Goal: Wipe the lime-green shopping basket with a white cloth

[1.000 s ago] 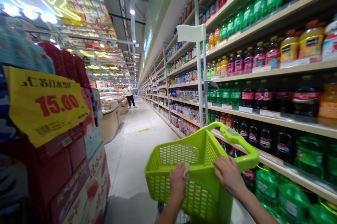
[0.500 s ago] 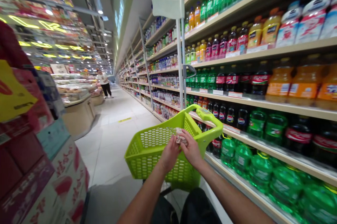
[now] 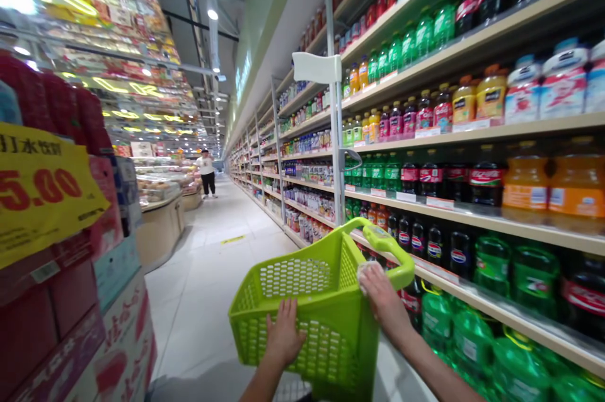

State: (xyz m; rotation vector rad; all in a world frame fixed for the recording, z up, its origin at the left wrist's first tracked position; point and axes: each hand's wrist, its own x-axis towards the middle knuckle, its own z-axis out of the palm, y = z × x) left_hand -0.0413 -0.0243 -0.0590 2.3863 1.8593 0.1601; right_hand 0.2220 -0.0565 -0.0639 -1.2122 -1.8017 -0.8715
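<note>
The right grip (image 3: 380, 292), a bare hand, is closed on a crumpled white wipe (image 3: 367, 271), part of which is seen beyond the fingertips; whether it is of cloth or paper cannot be told. The wipe is held at the upper handle-end corner of a bright green, perforated plastic shopping-cart basket (image 3: 326, 309), taken here as landmark. The left grip (image 3: 284, 336), likewise bare, is open, its fingers extended and laid on the near long wall of the basket, close to the rim; nothing is seen held in it. The basket's long axis is directed from its front end, the nearer to the left grip, to its handle end, where the right grip is placed. Just above the wipe, at that same end, a smooth, looped green plastic handle (image 3: 385, 244) is raised; the right grip is clearly the nearer to it. Beyond the handle end, tall beige shelves (image 3: 529, 230) are filled with coloured plastic drink bottles (image 3: 491, 266). Past the front end, well apart from both grips, red cardboard cartons (image 3: 28, 326) are stacked, with a yellow paper price sign (image 3: 45, 197) above.
</note>
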